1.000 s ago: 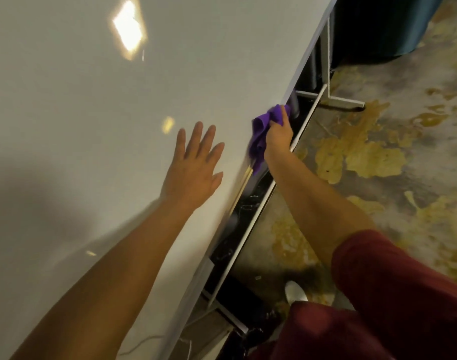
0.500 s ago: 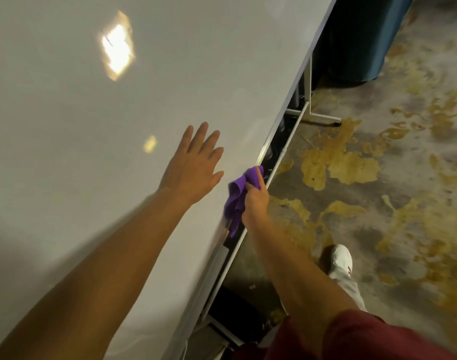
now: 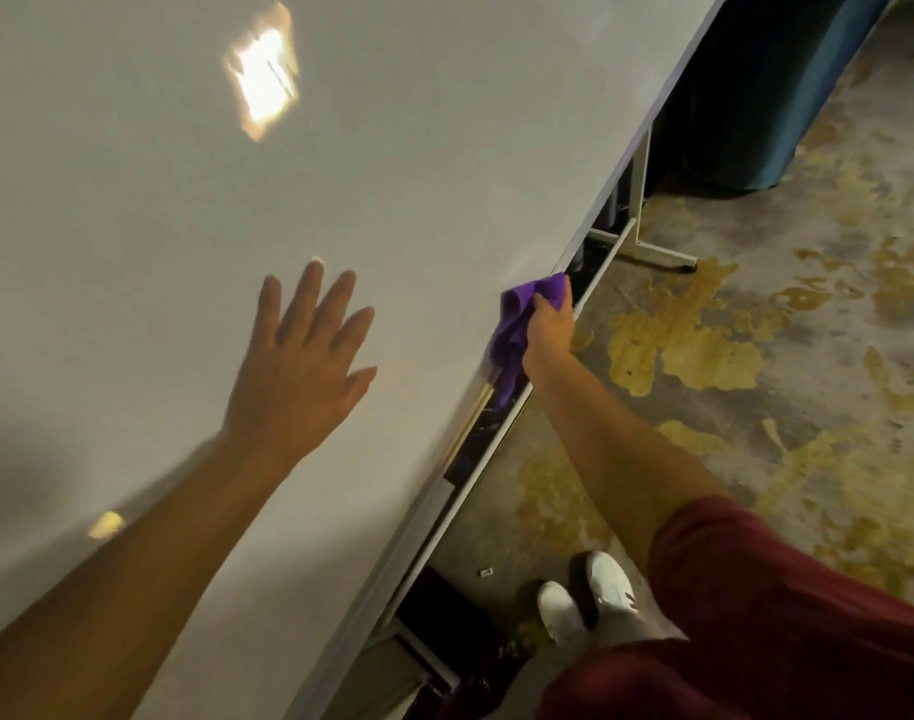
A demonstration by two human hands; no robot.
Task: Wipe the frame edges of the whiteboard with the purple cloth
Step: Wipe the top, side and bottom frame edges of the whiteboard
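White and shiny, the big whiteboard [image 3: 195,210] fills most of my view, and its bottom frame edge [image 3: 434,493] is one long strip that runs from down near my feet up and away toward the far corner. My left hand [image 3: 301,366] is flat on the board with the fingers spread wide and holds nothing. My right hand [image 3: 548,324] is squeezed shut around the purple cloth [image 3: 517,324], pressed on that edge; half a second ago it was lower, so I think I am rubbing back and forth along it.

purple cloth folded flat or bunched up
Bunched up: the purple cloth is crumpled in the right hand, loose folds hanging at the whiteboard's bottom edge.
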